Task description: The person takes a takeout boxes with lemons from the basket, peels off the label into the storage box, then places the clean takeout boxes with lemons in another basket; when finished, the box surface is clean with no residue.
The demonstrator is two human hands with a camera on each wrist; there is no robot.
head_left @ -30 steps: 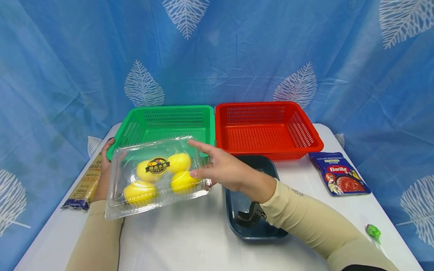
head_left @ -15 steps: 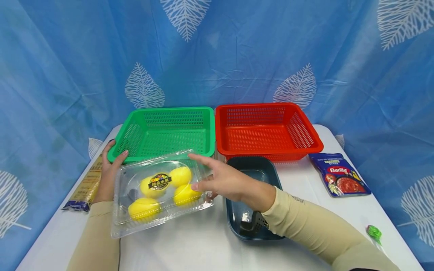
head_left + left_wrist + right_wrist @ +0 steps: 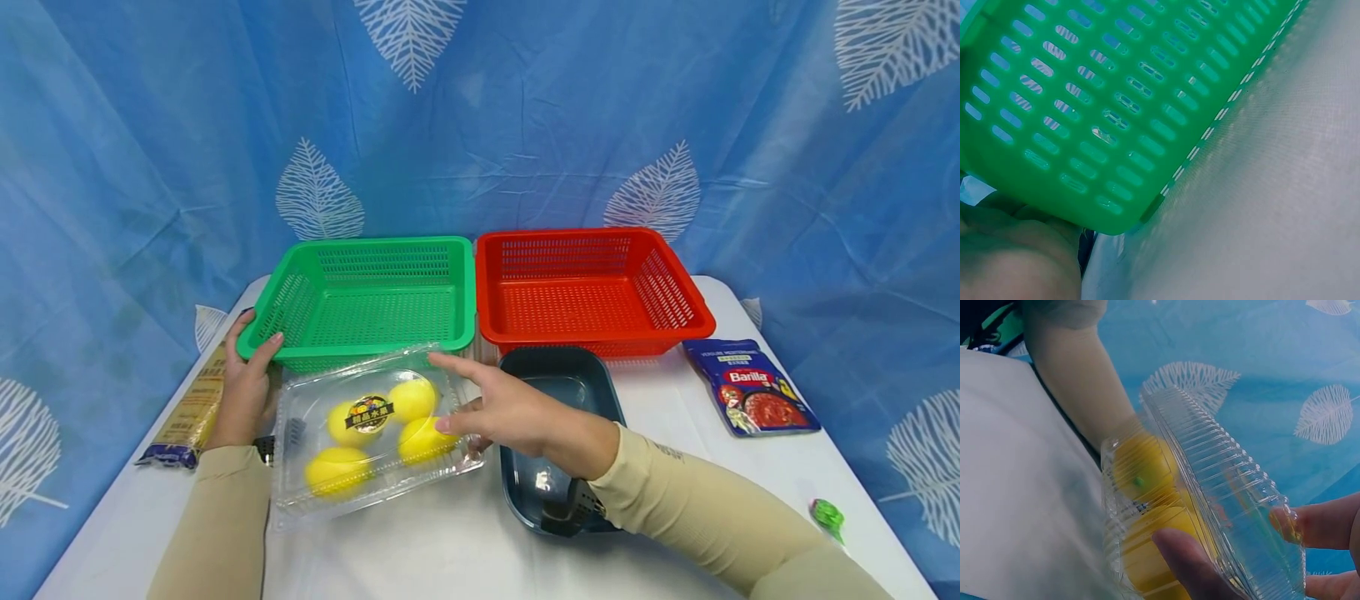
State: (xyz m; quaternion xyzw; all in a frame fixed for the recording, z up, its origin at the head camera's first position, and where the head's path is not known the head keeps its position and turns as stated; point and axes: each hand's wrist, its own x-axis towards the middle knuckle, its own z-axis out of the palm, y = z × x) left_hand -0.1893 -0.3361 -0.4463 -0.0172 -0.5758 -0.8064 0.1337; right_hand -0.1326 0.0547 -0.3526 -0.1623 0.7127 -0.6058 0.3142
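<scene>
My right hand (image 3: 517, 408) grips the right side of a clear plastic fruit box (image 3: 442, 379), which is tilted in front of the green basket (image 3: 390, 312). Inside lie several yellow, lemon-like fruits (image 3: 337, 471) beneath a black label. In the right wrist view, the thumb (image 3: 1188, 559) presses one side of the box (image 3: 1210, 462) and the fingers lie against the other. My left hand (image 3: 243, 383) holds the green basket's near left corner, thumb over the rim and fingers along its outside. The left wrist view shows the basket's slotted wall (image 3: 1104, 94) close by.
A red basket (image 3: 585, 300) stands right of the green one. Below it is a dark blue tray (image 3: 525, 483), partly under the right forearm. A yellow pasta bag (image 3: 180, 417) lies at left, a Barilla sauce pouch (image 3: 750, 387) and a green-wrapped lollipop (image 3: 827, 515) at right.
The right hand has brought the fruit box lower and a little to the right, away from the green basket. The left thumb, hidden behind the box earlier, now shows on the basket rim.
</scene>
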